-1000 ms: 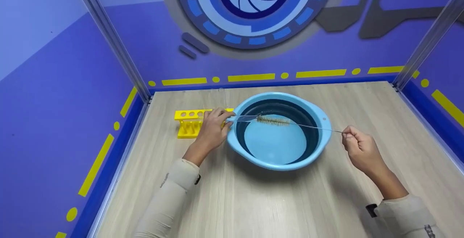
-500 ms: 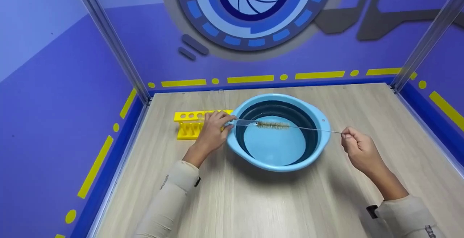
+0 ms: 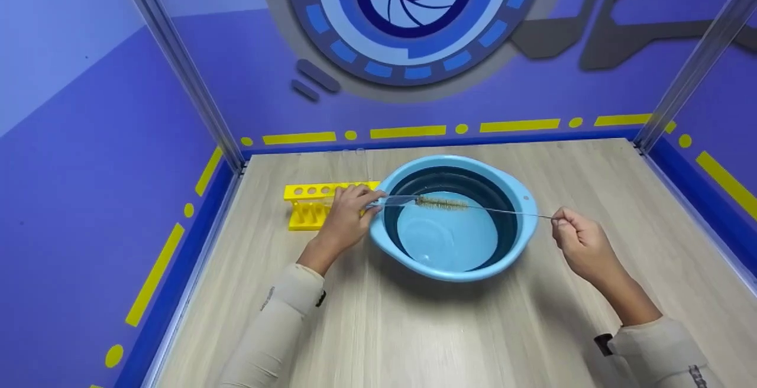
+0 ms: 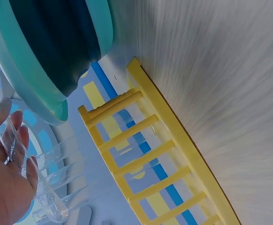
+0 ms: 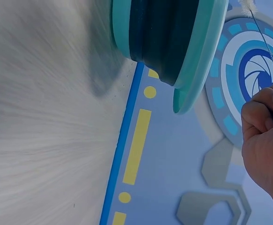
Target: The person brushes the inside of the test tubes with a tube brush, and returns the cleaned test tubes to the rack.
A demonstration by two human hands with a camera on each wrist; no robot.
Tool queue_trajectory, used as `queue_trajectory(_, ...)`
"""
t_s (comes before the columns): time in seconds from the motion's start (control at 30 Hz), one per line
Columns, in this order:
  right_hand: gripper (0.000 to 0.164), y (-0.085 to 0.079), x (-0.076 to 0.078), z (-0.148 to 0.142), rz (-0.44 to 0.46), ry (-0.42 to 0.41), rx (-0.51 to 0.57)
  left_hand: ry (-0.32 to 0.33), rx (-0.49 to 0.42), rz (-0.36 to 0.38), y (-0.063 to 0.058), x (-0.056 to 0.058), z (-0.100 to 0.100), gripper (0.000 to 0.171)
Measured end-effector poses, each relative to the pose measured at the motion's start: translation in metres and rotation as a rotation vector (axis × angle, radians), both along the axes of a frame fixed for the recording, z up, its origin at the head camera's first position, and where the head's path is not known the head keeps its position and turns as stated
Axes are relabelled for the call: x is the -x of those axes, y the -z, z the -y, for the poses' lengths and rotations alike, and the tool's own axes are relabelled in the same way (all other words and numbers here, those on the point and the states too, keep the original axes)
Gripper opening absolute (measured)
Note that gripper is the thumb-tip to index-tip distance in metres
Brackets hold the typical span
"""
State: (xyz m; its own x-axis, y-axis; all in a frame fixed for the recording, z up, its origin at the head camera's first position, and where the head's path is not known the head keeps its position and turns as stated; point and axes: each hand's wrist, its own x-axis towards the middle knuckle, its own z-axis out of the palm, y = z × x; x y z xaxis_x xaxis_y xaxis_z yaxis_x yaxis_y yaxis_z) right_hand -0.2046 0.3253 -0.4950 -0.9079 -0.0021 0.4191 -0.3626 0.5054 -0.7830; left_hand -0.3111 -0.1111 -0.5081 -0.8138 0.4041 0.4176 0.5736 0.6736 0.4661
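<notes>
My left hand point(image 3: 346, 216) grips a clear test tube point(image 3: 397, 200), which lies nearly level, its mouth reaching over the light-blue basin point(image 3: 455, 275). In the left wrist view the tube's rounded end point(image 4: 54, 208) sticks out past the fingers. A test-tube brush point(image 3: 442, 203) with tan bristles lines up with the tube; its tip is at the mouth, and most of the bristles show outside. At the right, my right hand point(image 3: 582, 240) pinches the end of the brush's thin wire handle point(image 3: 508, 211), curled fingers clear of the basin rim.
A yellow test-tube rack point(image 3: 303, 222) stands left of the basin, partly behind my left hand. Several clear tubes point(image 4: 63, 150) stand in it, faint in the left wrist view. Blue-purple panels point(image 3: 236, 80) enclose the wooden table point(image 3: 414, 340) at the back and sides.
The head view has tilted up slightly. My right hand and the brush have shifted a little to the left. My left hand keeps its grip on the tube, almost still.
</notes>
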Motion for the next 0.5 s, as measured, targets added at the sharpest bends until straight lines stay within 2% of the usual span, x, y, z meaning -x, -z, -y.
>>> queue_trajectory(0.33,0.033,-0.005,0.0,0.003,0.033,-0.021,-0.067,0.045,-0.008,-0.018,-0.003,-0.002,-0.004,0.028)
queue_trajectory(0.5,0.033,-0.007,0.001,0.007,0.022,-0.013,-0.065,0.052,0.015,-0.016,-0.005,-0.003,-0.01,0.03)
